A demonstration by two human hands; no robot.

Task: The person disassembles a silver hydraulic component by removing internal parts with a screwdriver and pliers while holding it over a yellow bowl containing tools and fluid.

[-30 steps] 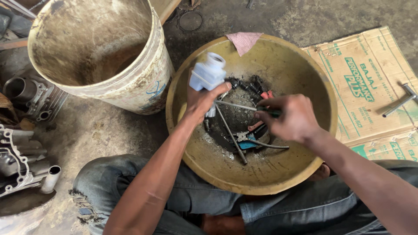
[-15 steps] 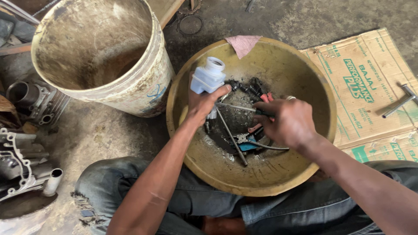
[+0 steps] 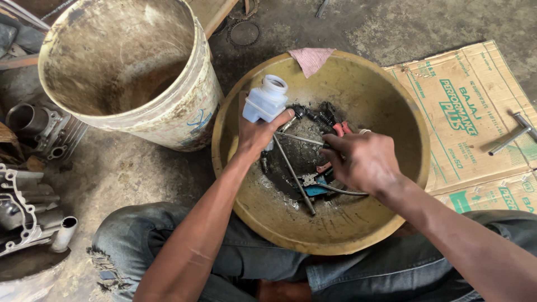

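My left hand grips a small white plastic bottle with an open neck, held over the left side of a dirty yellow basin. My right hand reaches into the basin's middle, its fingers closed on a thin metal rod that lies across the dark oily pool. A second long rod, red-handled pliers, a blue-handled tool and small dark parts lie in the basin bottom.
A grimy white bucket stands to the basin's left. A pink rag hangs over the far rim. Flattened cardboard on the right carries a metal wrench. Engine parts lie at far left on the concrete floor.
The view shifted slightly. My left hand keeps the bottle in about the same place; my right hand stays on the rod in the basin with little movement.
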